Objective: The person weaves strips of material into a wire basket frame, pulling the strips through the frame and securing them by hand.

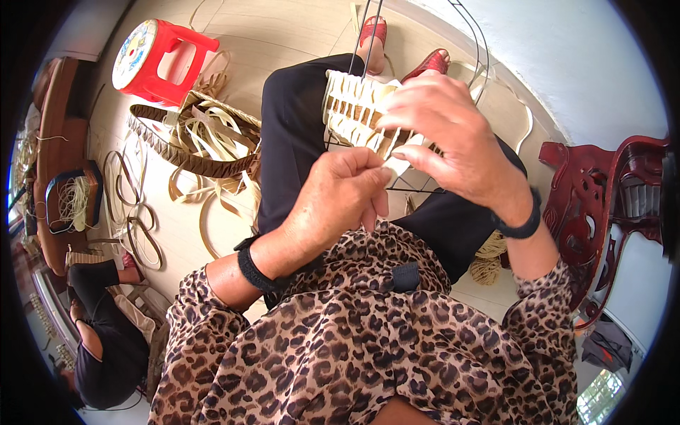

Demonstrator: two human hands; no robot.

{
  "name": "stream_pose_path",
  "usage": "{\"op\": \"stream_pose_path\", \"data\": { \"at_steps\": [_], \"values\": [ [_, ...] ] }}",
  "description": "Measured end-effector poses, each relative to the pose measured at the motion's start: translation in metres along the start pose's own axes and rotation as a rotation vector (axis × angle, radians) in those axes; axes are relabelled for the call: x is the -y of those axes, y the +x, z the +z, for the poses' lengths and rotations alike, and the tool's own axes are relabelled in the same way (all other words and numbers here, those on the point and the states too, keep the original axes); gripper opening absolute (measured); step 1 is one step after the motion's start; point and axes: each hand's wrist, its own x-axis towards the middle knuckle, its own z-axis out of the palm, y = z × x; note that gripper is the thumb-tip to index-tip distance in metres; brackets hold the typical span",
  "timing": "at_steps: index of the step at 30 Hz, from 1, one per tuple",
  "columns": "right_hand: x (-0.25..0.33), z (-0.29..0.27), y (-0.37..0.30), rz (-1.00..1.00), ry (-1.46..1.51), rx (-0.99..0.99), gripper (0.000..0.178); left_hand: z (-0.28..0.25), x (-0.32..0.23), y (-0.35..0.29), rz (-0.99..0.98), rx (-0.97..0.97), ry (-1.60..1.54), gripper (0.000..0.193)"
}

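Note:
A partly woven panel of cream and brown flat strips [345, 106] is fixed on a black wire frame [414, 190] at my lap, between my knees. My left hand [340, 190] is closed at the near edge of the weave, pinching the end of a pale flat strip [398, 166] between thumb and fingers. Over the right part of the panel is my right hand [453, 134], its fingers stretched across the weave and slightly blurred. Its thumb stands apart from the fingers, close to the pale strip. The fingertips' exact contact with the weave is hard to make out.
A red plastic stool [166, 60] lies tipped at the far left. Near it sits a brown-rimmed basket [191, 166] with loose strips; more strips [131, 205] coil on the floor. Carved dark-red furniture [577, 205] stands right. Another person [106, 354] sits at lower left.

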Motion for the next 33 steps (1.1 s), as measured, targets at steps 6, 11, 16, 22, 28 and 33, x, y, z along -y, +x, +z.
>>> {"op": "stream_pose_path", "data": {
  "at_steps": [6,11,16,22,28,33],
  "values": [
    [0.041,0.013,-0.039,0.867,0.345,-0.338,0.023,0.006,0.014,0.001,0.061,-0.03,-0.089,0.014],
    [0.046,0.036,-0.041,1.104,0.632,-0.368,0.021,0.017,0.03,0.008,0.169,-0.033,-0.007,0.016],
    [0.036,0.037,-0.042,1.117,0.871,-0.309,0.019,0.017,0.034,0.013,0.075,-0.02,-0.144,0.013],
    [0.028,0.03,-0.04,1.077,1.054,-0.244,0.01,0.016,0.042,0.022,0.237,-0.032,-0.169,0.016],
    [0.013,0.023,-0.03,0.838,0.758,-0.388,0.012,0.011,0.045,0.033,0.529,-0.272,0.044,0.014],
    [0.01,0.031,-0.022,0.696,0.708,-0.559,0.012,0.009,0.039,0.034,0.611,-0.445,0.346,0.012]
  ]
}}
